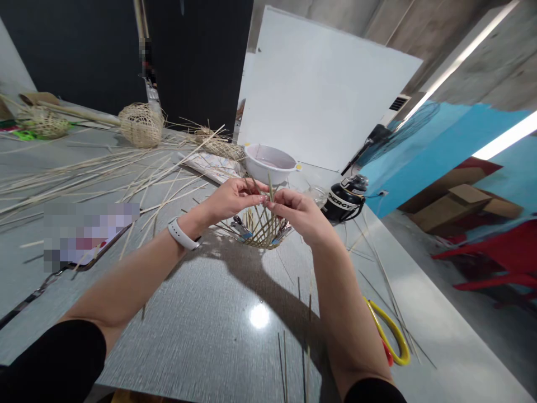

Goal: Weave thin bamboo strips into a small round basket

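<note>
A partly woven bamboo basket (pixel 263 236) rests on the grey table, its strips standing up and crossing. Metal clips (pixel 241 226) grip its rim on the left, with another at the right. My left hand (pixel 237 196) is closed, pinching strips at the top of the weave with thumb and fingertips. Close beside it, my right hand (pixel 296 210) also pinches the upright strips, so the fingertips of both hands nearly meet above the basket. The exact strip between the fingers is too small to tell.
Behind the hands stands a white basin (pixel 271 162). A black bottle (pixel 344 198) is to the right, yellow-handled scissors (pixel 390 333) nearer. Loose strips (pixel 163 184), a phone (pixel 100 235) and a woven ball (pixel 141 125) lie left. The table's edge (pixel 444 285) runs along the right.
</note>
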Motion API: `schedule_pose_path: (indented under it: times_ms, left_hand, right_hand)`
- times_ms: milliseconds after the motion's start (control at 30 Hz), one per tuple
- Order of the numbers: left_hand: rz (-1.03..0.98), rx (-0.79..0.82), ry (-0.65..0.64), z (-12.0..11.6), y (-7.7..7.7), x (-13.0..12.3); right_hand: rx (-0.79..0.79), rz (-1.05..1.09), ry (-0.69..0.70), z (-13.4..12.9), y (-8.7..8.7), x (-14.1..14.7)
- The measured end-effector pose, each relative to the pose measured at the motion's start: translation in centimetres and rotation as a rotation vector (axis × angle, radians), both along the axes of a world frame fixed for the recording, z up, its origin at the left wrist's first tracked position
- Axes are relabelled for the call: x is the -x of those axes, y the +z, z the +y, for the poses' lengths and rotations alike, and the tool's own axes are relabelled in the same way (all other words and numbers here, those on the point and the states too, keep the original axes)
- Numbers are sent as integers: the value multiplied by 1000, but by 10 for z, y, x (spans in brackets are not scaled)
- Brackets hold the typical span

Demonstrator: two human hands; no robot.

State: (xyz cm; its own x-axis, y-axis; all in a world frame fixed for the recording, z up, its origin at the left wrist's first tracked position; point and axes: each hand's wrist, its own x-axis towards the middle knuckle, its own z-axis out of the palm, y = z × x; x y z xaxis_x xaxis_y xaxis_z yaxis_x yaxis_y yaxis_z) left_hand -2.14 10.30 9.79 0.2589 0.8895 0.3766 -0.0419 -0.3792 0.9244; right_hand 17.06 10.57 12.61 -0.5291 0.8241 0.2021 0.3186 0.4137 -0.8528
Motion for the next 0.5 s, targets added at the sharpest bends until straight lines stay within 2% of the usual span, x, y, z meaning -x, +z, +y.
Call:
schedule_pose_path:
  times_ms: [133, 300, 500]
  left_hand:
    - [-51, 25, -21, 0, 1, 1]
    - [-27, 114, -54, -9, 12, 5]
    - [88, 149, 190, -22, 25, 1]
  right_hand:
    - [-56, -56, -27, 3, -2, -4]
    - [-150, -163, -123, 4, -2, -7]
    - [-229, -185, -229, -13, 8, -1]
